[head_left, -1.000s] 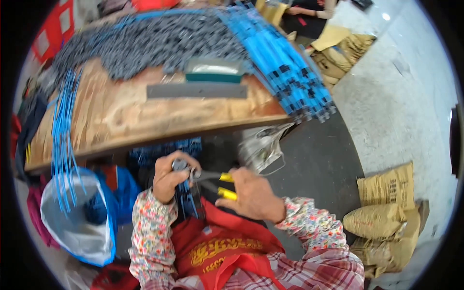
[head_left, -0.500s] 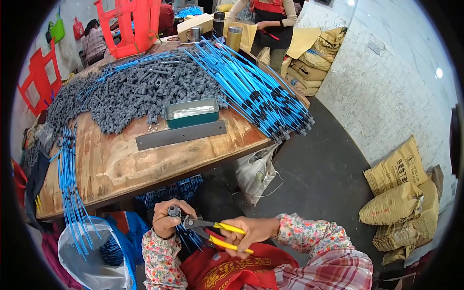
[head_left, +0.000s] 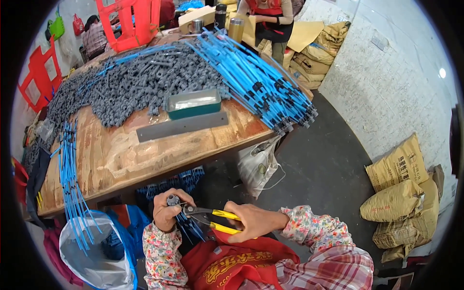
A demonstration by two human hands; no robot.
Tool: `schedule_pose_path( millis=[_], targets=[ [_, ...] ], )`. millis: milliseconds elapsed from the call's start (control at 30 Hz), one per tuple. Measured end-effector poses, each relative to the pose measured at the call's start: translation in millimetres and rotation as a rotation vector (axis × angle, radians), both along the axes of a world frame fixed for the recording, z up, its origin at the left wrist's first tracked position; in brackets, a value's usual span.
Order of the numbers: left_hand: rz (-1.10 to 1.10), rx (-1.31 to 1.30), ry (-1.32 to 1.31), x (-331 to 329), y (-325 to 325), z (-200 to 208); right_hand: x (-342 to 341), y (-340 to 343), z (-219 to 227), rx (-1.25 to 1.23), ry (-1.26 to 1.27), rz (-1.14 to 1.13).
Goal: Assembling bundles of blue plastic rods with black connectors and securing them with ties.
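Note:
My left hand [head_left: 166, 212] is closed around a grey ribbed plastic fitting [head_left: 173, 199], whose round end points up between thumb and fingers. Thin blue rods [head_left: 189, 228] hang below that hand; whether they join the fitting is hidden. In my right hand [head_left: 256, 221] are pliers [head_left: 197, 210] with yellow handles, the handles spread somewhat apart. Their dark jaws touch or nearly touch the side of the fitting, where a thin metal pin seems to stick out. Both hands are over my lap, in front of the table's near edge.
On the wooden table [head_left: 111, 164] lie a heap of grey fittings [head_left: 145, 79], bundles of blue rods [head_left: 256, 84], a green tray [head_left: 193, 105] of thin metal pins and a flat grey bar [head_left: 182, 126]. A lined blue bag [head_left: 92, 246] stands left. Sacks [head_left: 396, 198] lean right. Another person stands behind the table.
The pliers and my right hand have moved slightly up and away from my body, the handles now closer to level. My left hand keeps its hold on the fitting.

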State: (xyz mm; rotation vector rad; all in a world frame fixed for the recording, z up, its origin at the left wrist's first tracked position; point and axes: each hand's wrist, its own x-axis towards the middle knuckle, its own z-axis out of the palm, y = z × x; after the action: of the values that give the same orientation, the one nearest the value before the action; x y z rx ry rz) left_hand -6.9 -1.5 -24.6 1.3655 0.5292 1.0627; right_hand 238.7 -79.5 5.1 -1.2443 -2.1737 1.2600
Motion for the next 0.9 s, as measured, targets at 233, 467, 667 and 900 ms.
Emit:
schedule_pose_path(
  millis=[233,467,667,900],
  targets=[
    [-0.072,0.036,-0.055,12,19,4,-2,-4,-9,-1.063,0.935,0.028],
    [0.036,0.005,0.009,7,14,-8,15,19,3,-0.941,0.542,-0.078],
    [0.050,-0.087,0.048,6,6,-2,11,10,3,-0.501,0.305,-0.009],
    [-0.054,-0.044,-0.011,4,13,-7,-6,1,-10,-0.649,0.612,-0.001]
  ],
)
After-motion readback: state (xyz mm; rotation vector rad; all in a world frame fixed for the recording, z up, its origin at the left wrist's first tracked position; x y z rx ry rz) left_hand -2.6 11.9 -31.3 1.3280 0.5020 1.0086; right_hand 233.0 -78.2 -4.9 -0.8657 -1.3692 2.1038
